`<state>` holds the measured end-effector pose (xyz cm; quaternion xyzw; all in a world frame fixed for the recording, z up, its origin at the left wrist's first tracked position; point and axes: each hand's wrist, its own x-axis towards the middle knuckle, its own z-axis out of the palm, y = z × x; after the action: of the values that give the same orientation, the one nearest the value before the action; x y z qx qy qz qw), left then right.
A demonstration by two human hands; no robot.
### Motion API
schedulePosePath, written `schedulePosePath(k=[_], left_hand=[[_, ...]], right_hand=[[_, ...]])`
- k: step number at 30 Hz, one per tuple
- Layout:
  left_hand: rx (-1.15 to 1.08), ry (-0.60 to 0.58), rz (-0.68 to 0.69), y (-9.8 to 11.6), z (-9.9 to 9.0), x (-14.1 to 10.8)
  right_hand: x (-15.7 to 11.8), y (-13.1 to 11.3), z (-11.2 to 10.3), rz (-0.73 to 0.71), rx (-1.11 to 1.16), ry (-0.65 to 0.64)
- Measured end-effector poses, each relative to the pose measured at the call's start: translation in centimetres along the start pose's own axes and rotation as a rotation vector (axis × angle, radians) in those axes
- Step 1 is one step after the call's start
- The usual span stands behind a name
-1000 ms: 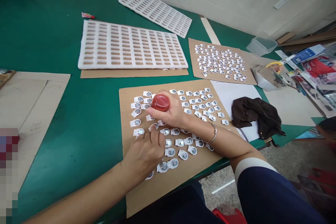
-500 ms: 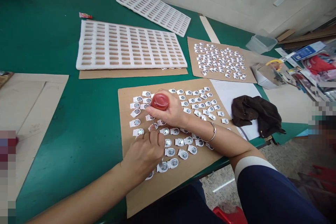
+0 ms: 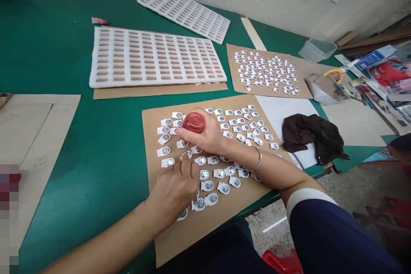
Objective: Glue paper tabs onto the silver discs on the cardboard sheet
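Observation:
A brown cardboard sheet (image 3: 183,239) bears rows of small white tabs with round metallic discs (image 3: 224,188). My right hand (image 3: 207,132) is wrapped round a soft red bottle (image 3: 194,122), whose thin tip points down at a tab on the left half of the sheet. Beside that tab, my left hand (image 3: 176,186) rests low, its index fingertip close to the tip. A thin metal tool (image 3: 195,200) pokes out from under the left hand's curled fingers; most of it is hidden by them.
Two white slotted trays (image 3: 157,58) lie behind on the green table (image 3: 112,137). A second cardboard sheet of tabs (image 3: 237,81) is at the back right. A dark cloth (image 3: 298,132), white paper, an open box (image 3: 324,90) and a clear tub (image 3: 317,50) sit right.
The whole view has shifted slightly, with the table's things a little further left. Both hands keep nearly the same pose over the same tab.

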<state>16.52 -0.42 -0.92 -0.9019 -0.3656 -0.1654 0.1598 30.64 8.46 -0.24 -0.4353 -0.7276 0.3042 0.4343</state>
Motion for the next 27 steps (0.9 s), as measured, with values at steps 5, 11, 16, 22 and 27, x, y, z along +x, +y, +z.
schedulePosePath(k=[5, 11, 16, 22, 27], left_hand=[[0.016, -0.005, 0.0, 0.07, -0.03, 0.0], [0.018, 0.009, 0.013, 0.0, -0.07, 0.02], [0.002, 0.01, 0.02, -0.18, 0.08, -0.06], [-0.003, 0.004, 0.027, -0.33, -0.02, 0.07], [-0.02, -0.008, 0.034, -0.46, -0.07, 0.08]], right_hand=[[-0.02, 0.07, 0.02, -0.03, 0.016, -0.019], [0.05, 0.38, 0.18, -0.036, 0.011, 0.007], [0.04, 0.59, 0.16, -0.005, -0.03, 0.005], [0.1, 0.75, 0.11, -0.012, -0.037, 0.009], [0.29, 0.45, -0.13, 0.001, -0.02, -0.013]])
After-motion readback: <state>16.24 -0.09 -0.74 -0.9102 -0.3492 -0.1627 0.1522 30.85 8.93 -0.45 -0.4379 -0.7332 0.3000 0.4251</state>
